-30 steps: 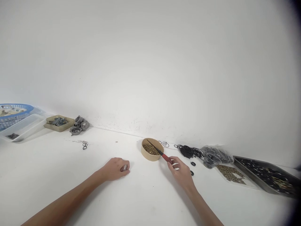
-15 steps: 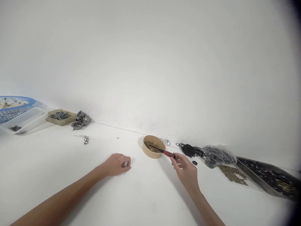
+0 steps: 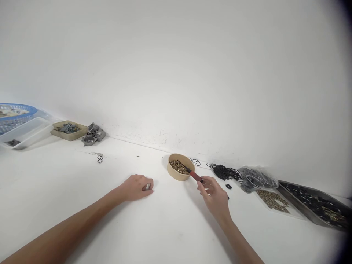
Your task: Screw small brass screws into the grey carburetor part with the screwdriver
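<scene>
My right hand grips a red-handled tool whose dark tip reaches into a round tan bowl filled with small brass parts. My left hand rests on the white table, fingers curled around a small grey metal piece. The bowl sits between the two hands, near the wall.
To the right lie black O-rings, a clear bag of rings, loose brass parts and a dark metal tray. At far left are a blue basket, a clear tray, a tan tray and grey metal castings.
The tool's tip has dipped lower into the bowl and shifted slightly. The view has moved a little; my left hand stays put on the grey piece.
</scene>
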A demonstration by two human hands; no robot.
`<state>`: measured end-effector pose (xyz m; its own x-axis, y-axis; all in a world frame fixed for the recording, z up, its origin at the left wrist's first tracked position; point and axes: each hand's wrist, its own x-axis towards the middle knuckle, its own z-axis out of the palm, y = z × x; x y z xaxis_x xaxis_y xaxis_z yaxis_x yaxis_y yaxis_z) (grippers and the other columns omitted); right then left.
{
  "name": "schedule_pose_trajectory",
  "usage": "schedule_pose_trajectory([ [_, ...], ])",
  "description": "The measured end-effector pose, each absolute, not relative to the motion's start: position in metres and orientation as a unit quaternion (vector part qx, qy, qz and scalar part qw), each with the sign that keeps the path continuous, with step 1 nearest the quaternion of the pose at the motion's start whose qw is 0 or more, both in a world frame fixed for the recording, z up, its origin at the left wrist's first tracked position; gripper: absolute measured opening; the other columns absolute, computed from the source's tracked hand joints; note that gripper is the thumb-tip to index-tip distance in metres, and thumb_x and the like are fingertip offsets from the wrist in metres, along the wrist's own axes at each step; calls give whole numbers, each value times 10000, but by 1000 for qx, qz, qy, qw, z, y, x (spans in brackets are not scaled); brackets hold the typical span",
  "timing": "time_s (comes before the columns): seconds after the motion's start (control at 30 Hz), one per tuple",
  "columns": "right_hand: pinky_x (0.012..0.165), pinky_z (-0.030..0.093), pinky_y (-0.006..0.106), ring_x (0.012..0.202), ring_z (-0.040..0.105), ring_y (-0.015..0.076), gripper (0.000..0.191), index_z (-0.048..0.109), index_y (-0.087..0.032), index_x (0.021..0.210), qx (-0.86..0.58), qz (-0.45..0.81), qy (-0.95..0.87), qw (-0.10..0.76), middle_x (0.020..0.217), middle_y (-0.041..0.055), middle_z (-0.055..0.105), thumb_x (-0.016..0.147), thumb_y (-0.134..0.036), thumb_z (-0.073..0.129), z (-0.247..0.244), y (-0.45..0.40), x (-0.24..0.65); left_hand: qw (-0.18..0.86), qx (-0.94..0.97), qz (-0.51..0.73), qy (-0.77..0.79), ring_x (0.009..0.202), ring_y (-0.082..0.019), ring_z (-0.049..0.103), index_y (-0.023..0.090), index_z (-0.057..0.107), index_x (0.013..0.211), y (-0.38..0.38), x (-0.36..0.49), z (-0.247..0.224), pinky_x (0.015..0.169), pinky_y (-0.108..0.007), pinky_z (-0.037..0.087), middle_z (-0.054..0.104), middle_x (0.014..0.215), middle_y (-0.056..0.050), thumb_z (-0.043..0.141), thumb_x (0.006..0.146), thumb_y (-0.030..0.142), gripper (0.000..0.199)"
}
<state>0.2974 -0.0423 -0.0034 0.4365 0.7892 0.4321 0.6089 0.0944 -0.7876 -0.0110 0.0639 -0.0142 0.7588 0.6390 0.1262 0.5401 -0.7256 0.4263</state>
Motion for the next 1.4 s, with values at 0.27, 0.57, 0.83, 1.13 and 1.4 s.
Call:
schedule_pose_trajectory([
  [0.27, 620, 571, 329, 634, 687, 212, 470, 539, -217, 947, -664, 143, -513, 524, 768, 56, 690, 753, -631, 646, -3, -41, 293, 180, 920, 130, 324, 705, -136, 566, 256, 589, 847, 63, -10, -12, 678, -248, 370, 618, 669, 50, 490, 895, 354, 148],
  [0.57, 645, 566, 338, 636, 696, 219, 456, 478, -233, 868, -668, 183, -507, 513, 772, 42, 688, 746, -637, 648, -1, -42, 289, 176, 922, 134, 318, 715, -140, 579, 256, 597, 857, 64, -10, -14, 690, -254, 378, 614, 668, 45, 488, 901, 364, 160],
  [0.83, 653, 567, 347, 653, 718, 250, 485, 464, -234, 802, -682, 178, -508, 495, 706, 32, 687, 712, -672, 653, -6, -40, 293, 174, 922, 133, 320, 712, -146, 579, 250, 597, 854, 64, -10, -13, 693, -259, 390, 612, 671, 35, 476, 901, 373, 178],
  [1.13, 647, 577, 327, 622, 708, 227, 435, 589, -209, 907, -674, 119, -495, 535, 739, 50, 696, 736, -599, 678, 2, -42, 299, 179, 920, 131, 321, 715, -144, 573, 254, 586, 845, 62, -11, -11, 696, -255, 384, 616, 677, 40, 478, 901, 358, 160],
  [1.4, 721, 611, 368, 669, 712, 221, 441, 674, -196, 973, -656, 20, -521, 545, 791, 66, 719, 770, -588, 671, 1, -44, 302, 181, 921, 127, 321, 727, -151, 573, 249, 580, 840, 61, -10, -9, 696, -262, 383, 628, 687, 35, 469, 898, 366, 171],
])
